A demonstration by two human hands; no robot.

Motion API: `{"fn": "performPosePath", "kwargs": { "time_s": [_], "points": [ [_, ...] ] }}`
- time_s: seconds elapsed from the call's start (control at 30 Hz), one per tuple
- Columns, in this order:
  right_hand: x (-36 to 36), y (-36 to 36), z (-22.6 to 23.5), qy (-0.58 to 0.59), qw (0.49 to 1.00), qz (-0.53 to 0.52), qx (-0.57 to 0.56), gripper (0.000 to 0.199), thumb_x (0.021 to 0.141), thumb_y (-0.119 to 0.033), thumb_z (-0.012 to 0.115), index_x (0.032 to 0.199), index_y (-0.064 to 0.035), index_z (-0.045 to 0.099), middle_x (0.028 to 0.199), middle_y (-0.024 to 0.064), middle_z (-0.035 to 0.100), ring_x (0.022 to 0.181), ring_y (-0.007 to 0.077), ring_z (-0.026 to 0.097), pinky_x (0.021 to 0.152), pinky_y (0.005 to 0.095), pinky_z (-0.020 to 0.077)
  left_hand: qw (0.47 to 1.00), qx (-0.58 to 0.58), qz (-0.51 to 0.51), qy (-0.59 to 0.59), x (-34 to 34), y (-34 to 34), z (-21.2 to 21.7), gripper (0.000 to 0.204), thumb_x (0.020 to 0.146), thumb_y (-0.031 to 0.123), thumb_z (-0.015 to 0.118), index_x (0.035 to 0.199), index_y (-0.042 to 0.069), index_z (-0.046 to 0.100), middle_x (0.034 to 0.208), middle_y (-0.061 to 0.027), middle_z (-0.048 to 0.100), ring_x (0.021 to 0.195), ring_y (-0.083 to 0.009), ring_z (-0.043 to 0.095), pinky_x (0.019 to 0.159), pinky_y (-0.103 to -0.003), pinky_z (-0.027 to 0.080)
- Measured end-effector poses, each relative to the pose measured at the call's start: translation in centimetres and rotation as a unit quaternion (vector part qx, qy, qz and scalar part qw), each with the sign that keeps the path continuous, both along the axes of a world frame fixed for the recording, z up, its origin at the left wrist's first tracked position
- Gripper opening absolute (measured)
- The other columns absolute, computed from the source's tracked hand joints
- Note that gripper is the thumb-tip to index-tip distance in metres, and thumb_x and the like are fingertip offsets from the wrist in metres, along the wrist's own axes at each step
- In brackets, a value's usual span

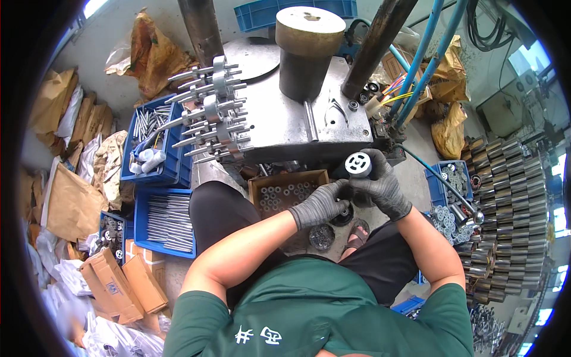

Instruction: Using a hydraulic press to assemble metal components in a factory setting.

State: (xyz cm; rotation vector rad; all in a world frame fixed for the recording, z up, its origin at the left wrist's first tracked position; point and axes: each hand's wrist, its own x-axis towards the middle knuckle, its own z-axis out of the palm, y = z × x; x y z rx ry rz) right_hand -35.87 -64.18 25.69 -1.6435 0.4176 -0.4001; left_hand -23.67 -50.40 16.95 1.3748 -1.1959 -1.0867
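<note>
My right hand (385,185), in a dark grey glove, is closed around a round, silvery metal end cap (358,163) with dark curved slots in its face. The face tilts upward, and the lower side of the part is hidden by the fingers. Close beside it, my left hand (321,205), gloved alike, has its fingers pinched together; what they grip is hidden. Below the hands sit a dark round container (343,215) and a dish of small dark bits (322,237). A cardboard box (254,191) holding several small rings lies just past my left hand.
Ahead stands a steel press table (273,122) with a thick ram (304,71), pliers (337,112) and a rod (310,121). Shafts with metal rings (217,113) line its left edge. Left is a blue bin of shafts (169,220); right, stacked metal cylinders (505,208) and a lever (443,178).
</note>
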Motion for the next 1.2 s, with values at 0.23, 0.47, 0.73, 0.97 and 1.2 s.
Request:
{"fn": "performPosePath", "kwargs": {
  "time_s": [0.23, 0.47, 0.73, 0.97, 1.2],
  "points": [
    [2.3, 0.8, -1.8, -0.062, 0.989, -0.005, 0.132, 0.059, 0.084, 0.001, 0.073, 0.135, -0.0106, 0.046, 0.123, 0.0117, 0.064, 0.107, 0.0228, 0.067, 0.09, 0.0364, 0.0561, 0.985, -0.047, 0.074, 0.152, -0.8, -0.8, -0.3, 0.034, 0.096, 0.004, 0.058, 0.129, -0.001, 0.053, 0.112, -0.012, 0.067, 0.109, -0.019, 0.063, 0.099, -0.035, 0.051],
    [3.8, -0.1, 0.8, -0.162, 0.976, -0.1, 0.105, 0.06, 0.08, 0.006, 0.071, 0.136, -0.0066, 0.05, 0.115, 0.0075, 0.062, 0.104, 0.0172, 0.061, 0.092, 0.0328, 0.0536, 0.972, 0.083, 0.123, 0.183, -0.8, 0.0, -1.6, 0.024, 0.099, 0.008, 0.052, 0.123, 0.005, 0.057, 0.113, -0.0123, 0.065, 0.098, -0.0223, 0.067, 0.079, -0.035, 0.06],
    [3.0, -2.3, 1.0, -0.103, 0.977, -0.147, 0.111, 0.058, 0.083, 0.006, 0.071, 0.137, -0.0003, 0.048, 0.111, 0.0109, 0.063, 0.095, 0.0191, 0.064, 0.085, 0.0347, 0.0579, 0.898, 0.142, 0.167, 0.381, 1.7, 0.0, -1.2, 0.02, 0.101, 0.012, 0.052, 0.121, 0.005, 0.051, 0.1, -0.0112, 0.067, 0.089, -0.0234, 0.072, 0.066, -0.036, 0.063],
    [3.7, -4.3, -0.6, -0.106, 0.986, -0.11, -0.062, 0.058, 0.081, 0.001, 0.078, 0.132, -0.0004, 0.053, 0.109, 0.0092, 0.064, 0.092, 0.0141, 0.063, 0.08, 0.0302, 0.0557, 0.901, 0.106, 0.181, 0.38, 2.9, 0.0, 2.2, 0.026, 0.102, 0.019, 0.057, 0.123, 0.005, 0.053, 0.09, -0.0088, 0.067, 0.074, -0.0183, 0.07, 0.059, -0.03, 0.058],
    [10.6, -4.4, 9.5, -0.1, 0.952, -0.083, -0.276, 0.045, 0.081, -0.014, 0.082, 0.118, 0.003, 0.062, 0.097, 0.0053, 0.069, 0.084, 0.0095, 0.065, 0.078, 0.0274, 0.0548, 0.879, 0.067, 0.224, 0.415, 4.9, -0.7, 1.1, 0.029, 0.102, 0.02, 0.057, 0.124, 0.001, 0.054, 0.084, -0.0117, 0.067, 0.063, -0.0191, 0.067, 0.056, -0.032, 0.057]
  ]
}}
